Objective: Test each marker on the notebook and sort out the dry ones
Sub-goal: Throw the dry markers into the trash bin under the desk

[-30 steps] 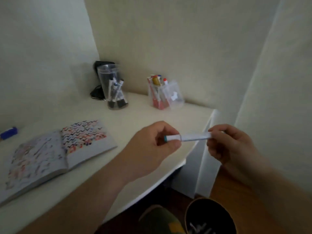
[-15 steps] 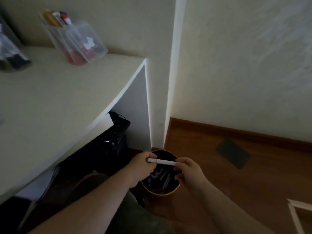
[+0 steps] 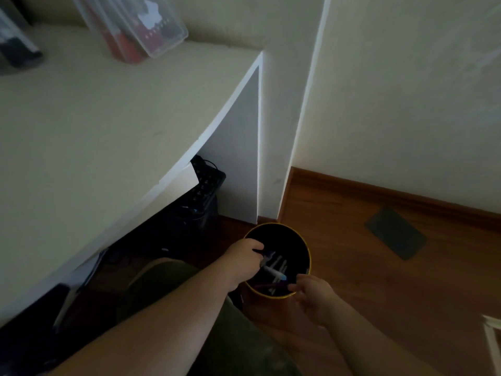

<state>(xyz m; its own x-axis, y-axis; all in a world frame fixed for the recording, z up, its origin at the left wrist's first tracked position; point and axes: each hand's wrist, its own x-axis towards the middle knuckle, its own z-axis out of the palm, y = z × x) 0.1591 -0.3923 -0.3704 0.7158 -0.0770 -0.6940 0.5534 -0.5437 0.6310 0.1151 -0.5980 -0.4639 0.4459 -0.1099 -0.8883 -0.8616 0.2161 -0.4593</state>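
Since half a second ago the white marker (image 3: 274,272), then held level between both hands over the bin, has been tipped down into the bin's mouth; its teal-capped end now points toward the right hand, from which it has been let go. The marker's other end is met by the curled fingers of the left hand (image 3: 245,260), but whether it is gripped or merely touched cannot be told in the dim light. The right hand (image 3: 311,295) is held at the near rim with fingers loosely bent and nothing in them.

The bin (image 3: 305,246) is round, dark inside, with a thin yellow rim, and is stood on a glossy reddish wooden floor (image 3: 366,267) just beside the desk's right end panel. Several more slim pale markers (image 3: 279,263) are seen lying in its bottom.

Above, the matt cream desk top (image 3: 108,131) is cut off by a straight white front edge. At its far right corner a clear plastic box (image 3: 151,31) with red contents is leaned. A flat dark rectangular piece (image 3: 395,233) lies on the floor near the skirting board.
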